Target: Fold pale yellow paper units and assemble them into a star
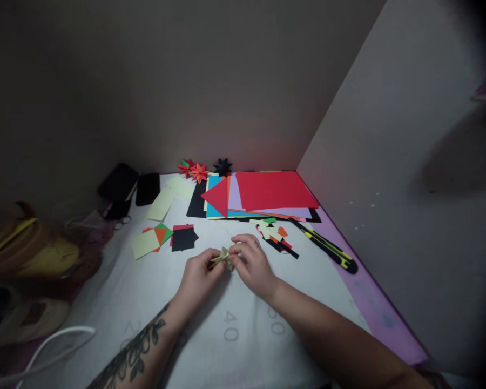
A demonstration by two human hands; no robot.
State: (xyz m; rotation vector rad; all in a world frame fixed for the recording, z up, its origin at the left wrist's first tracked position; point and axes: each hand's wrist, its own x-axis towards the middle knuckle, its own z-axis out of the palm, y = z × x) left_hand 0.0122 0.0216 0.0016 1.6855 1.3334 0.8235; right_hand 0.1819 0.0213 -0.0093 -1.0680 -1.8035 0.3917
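Observation:
Between my two hands, over the middle of the white table cover, is a small pale yellow folded paper piece (225,258) with pointed corners. My left hand (200,275) pinches it from the left, thumb and fingers closed on its edge. From the right, my right hand (251,265) grips it with thumb and forefinger, the other fingers curled above. The fingertips hide part of the folds. Just beyond the left hand lie a stack of black and red paper squares (183,237) and a group of pale yellow, orange and green squares (148,243).
Large coloured sheets (275,192) lie at the back, with folded paper stars (198,173) and a black star (222,166) behind. Paper scraps (273,232) and a yellow-black utility knife (332,249) are at right. Black phone-like objects (148,189) and a white cable (56,343) are at left.

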